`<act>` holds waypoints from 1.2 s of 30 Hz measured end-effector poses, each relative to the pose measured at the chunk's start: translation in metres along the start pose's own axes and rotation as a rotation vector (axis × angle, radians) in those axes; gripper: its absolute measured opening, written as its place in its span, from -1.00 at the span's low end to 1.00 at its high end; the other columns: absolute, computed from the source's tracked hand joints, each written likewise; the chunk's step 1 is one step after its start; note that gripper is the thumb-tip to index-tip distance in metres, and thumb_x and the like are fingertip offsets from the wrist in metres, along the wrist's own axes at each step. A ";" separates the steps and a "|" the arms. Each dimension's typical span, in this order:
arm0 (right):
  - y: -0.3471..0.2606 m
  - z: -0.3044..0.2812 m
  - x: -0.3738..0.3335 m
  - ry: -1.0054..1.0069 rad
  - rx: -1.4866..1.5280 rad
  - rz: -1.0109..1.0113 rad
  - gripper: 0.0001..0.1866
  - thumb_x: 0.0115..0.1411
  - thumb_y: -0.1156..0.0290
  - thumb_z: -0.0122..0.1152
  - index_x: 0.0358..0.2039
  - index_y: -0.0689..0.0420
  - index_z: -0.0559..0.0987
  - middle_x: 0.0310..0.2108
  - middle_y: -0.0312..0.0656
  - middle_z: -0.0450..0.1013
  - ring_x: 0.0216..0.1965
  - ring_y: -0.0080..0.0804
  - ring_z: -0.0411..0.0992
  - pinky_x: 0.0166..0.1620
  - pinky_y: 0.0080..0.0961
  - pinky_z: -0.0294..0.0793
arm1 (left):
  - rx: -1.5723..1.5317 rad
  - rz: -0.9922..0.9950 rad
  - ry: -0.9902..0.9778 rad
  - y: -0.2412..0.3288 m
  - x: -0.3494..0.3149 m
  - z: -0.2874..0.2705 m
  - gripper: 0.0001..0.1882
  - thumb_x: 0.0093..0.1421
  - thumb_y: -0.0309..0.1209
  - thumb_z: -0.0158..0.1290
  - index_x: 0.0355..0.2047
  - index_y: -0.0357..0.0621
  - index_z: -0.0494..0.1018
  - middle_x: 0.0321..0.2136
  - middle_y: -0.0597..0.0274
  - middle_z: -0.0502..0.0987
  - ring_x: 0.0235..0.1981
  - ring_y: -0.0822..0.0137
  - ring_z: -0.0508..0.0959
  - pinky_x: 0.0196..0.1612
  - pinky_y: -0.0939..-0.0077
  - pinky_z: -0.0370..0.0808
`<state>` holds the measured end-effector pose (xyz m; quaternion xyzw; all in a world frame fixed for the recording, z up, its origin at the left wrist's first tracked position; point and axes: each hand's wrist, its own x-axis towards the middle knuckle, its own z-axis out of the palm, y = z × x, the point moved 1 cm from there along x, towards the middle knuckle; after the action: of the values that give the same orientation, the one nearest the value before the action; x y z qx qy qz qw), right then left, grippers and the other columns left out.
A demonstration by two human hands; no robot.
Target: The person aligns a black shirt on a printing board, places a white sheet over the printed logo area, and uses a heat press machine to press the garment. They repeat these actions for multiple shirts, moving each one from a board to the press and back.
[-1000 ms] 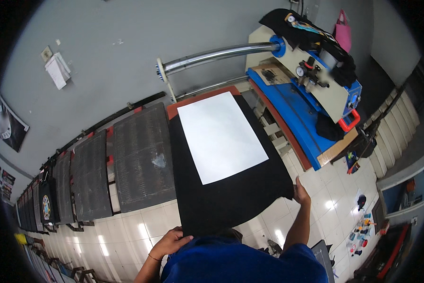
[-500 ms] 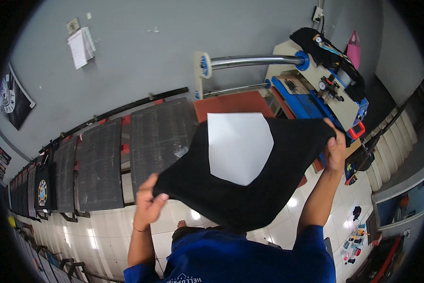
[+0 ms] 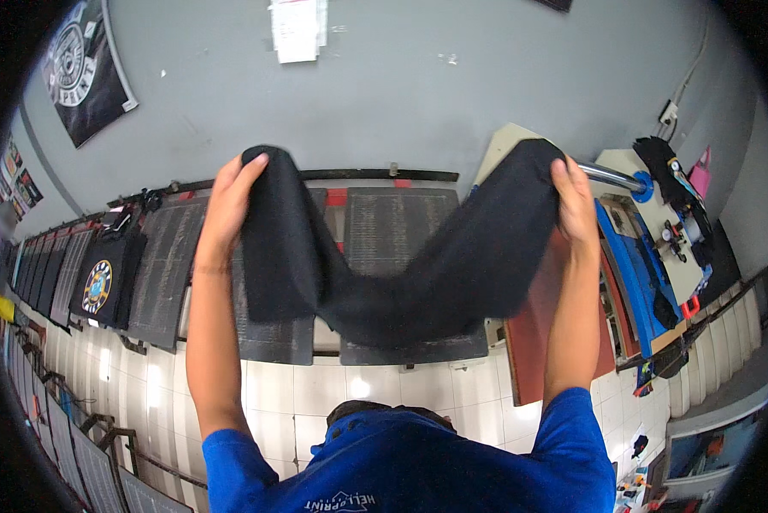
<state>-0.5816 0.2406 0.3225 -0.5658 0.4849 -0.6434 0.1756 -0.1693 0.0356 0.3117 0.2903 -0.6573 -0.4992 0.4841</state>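
Observation:
A black cloth (image 3: 392, 308) hangs between my hands in a deep sag. Its middle is slightly blurred. My left hand (image 3: 229, 203) is closed on its upper left corner, thumb on top. The upper right corner is gripped by my right hand (image 3: 577, 203), also with the thumb over the edge. Both arms reach forward at about the same height. The cloth is held up over the row of dark flat boards (image 3: 397, 227) and hides parts of them. No white sheet shows on the side of the cloth facing me.
On the right stands a press machine with a blue bed (image 3: 632, 274) and a metal roller (image 3: 611, 177). A reddish-brown board (image 3: 529, 350) juts out beside it. Further left, a black fabric piece with a round emblem (image 3: 99, 286) lies on a board. Papers (image 3: 297, 30) hang on the wall.
Both hands have risen, and the cloth now sags deeply between them. The white sheet seen on it earlier is out of sight. My view has swung left, so the press sits further right.

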 end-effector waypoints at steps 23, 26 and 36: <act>0.093 0.132 -0.221 0.448 0.009 0.755 -0.43 0.29 0.21 0.17 0.11 0.42 0.37 0.00 -0.04 0.46 0.03 -0.35 0.37 0.17 -0.46 0.25 | 0.149 -0.563 0.272 -0.129 -0.184 -0.204 -0.69 0.29 -0.30 0.01 -0.13 -0.34 0.47 -0.22 0.19 0.56 -0.18 0.42 0.50 -0.05 0.53 0.40; 0.188 0.141 -0.309 0.439 0.242 0.944 -0.54 0.27 0.30 0.17 0.05 0.39 0.42 -0.05 -0.07 0.48 -0.05 -0.34 0.44 0.08 -0.49 0.36 | 0.109 -0.699 0.192 -0.222 -0.225 -0.204 -0.73 0.29 -0.32 0.00 -0.22 -0.33 0.49 -0.26 0.21 0.57 -0.23 0.43 0.49 -0.12 0.54 0.41; 0.237 0.154 -0.383 0.346 0.204 1.053 -0.65 0.28 0.35 0.18 -0.04 0.35 0.50 -0.13 -0.13 0.53 -0.13 -0.43 0.48 0.00 -0.54 0.42 | 0.067 -0.939 0.239 -0.302 -0.297 -0.226 -0.67 0.31 -0.26 0.00 -0.08 -0.26 0.52 -0.24 0.26 0.60 -0.21 0.43 0.52 -0.06 0.48 0.40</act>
<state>-0.4055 0.3609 -0.1033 -0.1140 0.6590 -0.5958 0.4447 0.1173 0.1068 -0.0665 0.6264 -0.4108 -0.6053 0.2691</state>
